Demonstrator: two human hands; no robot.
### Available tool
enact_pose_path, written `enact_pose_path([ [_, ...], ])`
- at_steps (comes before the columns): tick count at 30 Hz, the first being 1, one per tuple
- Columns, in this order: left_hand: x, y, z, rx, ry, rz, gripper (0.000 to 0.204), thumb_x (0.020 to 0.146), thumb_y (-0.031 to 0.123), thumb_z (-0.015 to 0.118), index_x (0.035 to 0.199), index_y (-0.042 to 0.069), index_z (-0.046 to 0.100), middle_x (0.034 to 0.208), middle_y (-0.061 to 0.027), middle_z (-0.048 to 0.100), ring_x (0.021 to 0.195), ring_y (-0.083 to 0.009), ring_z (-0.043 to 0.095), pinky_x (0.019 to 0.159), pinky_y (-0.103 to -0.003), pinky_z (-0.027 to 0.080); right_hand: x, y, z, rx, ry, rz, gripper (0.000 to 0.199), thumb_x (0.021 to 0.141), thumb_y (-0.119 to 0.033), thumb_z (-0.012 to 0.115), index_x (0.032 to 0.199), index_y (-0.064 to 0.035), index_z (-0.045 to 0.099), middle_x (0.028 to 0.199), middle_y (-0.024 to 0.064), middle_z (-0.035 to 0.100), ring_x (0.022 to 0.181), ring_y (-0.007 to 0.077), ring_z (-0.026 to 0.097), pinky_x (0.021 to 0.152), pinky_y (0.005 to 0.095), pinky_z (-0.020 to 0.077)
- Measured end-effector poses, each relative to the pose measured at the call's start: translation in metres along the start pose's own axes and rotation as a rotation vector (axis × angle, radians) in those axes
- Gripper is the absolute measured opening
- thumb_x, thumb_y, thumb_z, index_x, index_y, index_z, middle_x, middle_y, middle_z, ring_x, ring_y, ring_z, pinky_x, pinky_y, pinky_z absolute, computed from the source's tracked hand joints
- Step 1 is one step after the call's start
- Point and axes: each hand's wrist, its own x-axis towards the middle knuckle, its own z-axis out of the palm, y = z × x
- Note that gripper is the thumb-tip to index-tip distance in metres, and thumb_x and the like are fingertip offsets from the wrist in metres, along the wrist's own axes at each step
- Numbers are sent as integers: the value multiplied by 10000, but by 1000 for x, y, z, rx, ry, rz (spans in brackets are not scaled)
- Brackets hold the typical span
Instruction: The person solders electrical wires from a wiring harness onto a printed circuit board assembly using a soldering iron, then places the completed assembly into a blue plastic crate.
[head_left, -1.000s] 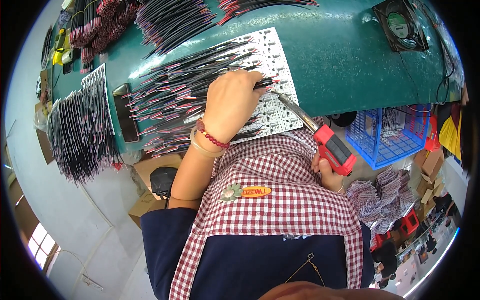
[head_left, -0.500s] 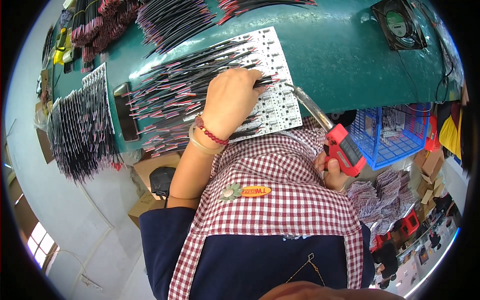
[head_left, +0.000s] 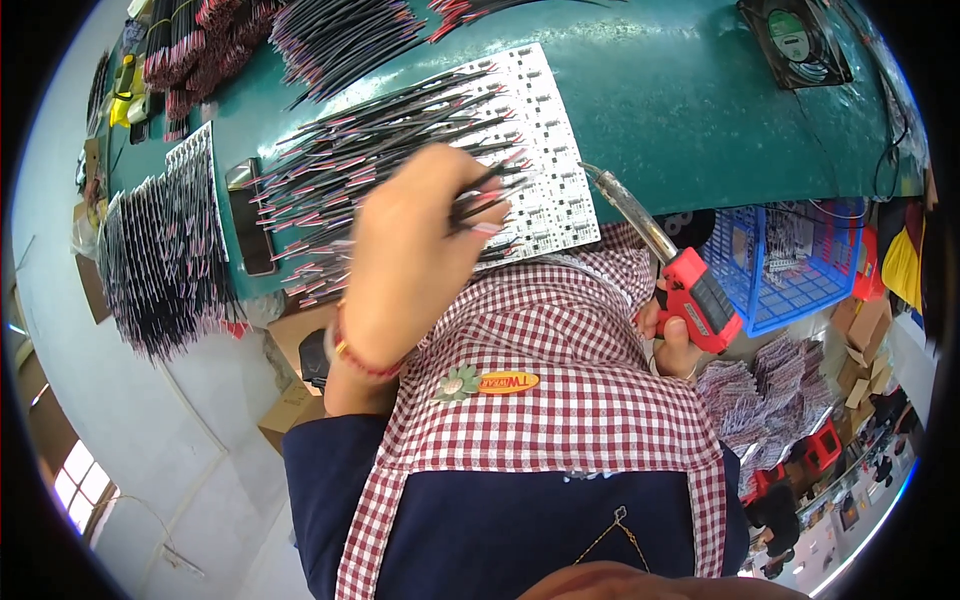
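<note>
A white sheet of small circuit boards [head_left: 556,150] lies on the bench, its left part covered by rows of black wires [head_left: 345,155] with red and white ends. Over these wires is my left hand [head_left: 415,245], blurred by motion. Its fingers are closed on several black wires [head_left: 480,192] whose tips point right toward the boards. My right hand [head_left: 674,340] grips a red soldering iron [head_left: 698,300], low by the apron. The iron's metal tip slants up and left to just beside the sheet's right edge.
A phone [head_left: 250,220] lies left of the sheet, beside another wired board panel [head_left: 165,255] hanging over the edge. Wire bundles [head_left: 345,40] sit at the back. A small fan [head_left: 795,42] stands far right; below the bench edge is a blue basket [head_left: 755,290].
My left hand has drawn back left and toward me, away from the boards, its wrist lower. The soldering iron has shifted slightly right. The sheet sits marginally farther up and left.
</note>
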Motion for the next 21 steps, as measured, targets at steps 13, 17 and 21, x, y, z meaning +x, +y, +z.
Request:
enact_pose_path([
  [13,25,-46,40,200,-197,-162,188,736,124,707,829,-22,633,739,-197,623,697,-385,606,633,-413,469,19,5,7,0,-125,148,361,941,-359,573,819,-20,568,686,30,539,619,114,501,577,264,398],
  [17,23,-48,39,171,-194,-146,181,741,124,702,821,-23,632,735,-204,621,686,-383,607,626,-411,468,21,2,8,-42,-150,161,352,949,-352,566,831,-20,561,681,32,534,614,115,499,573,263,397],
  [21,25,-41,33,197,-267,-208,165,765,145,683,796,-13,643,668,-203,604,636,-388,598,598,-418,465,15,9,5,-24,-130,90,536,938,-385,585,1225,55,479,727,78,542,575,130,484,552,293,425],
])
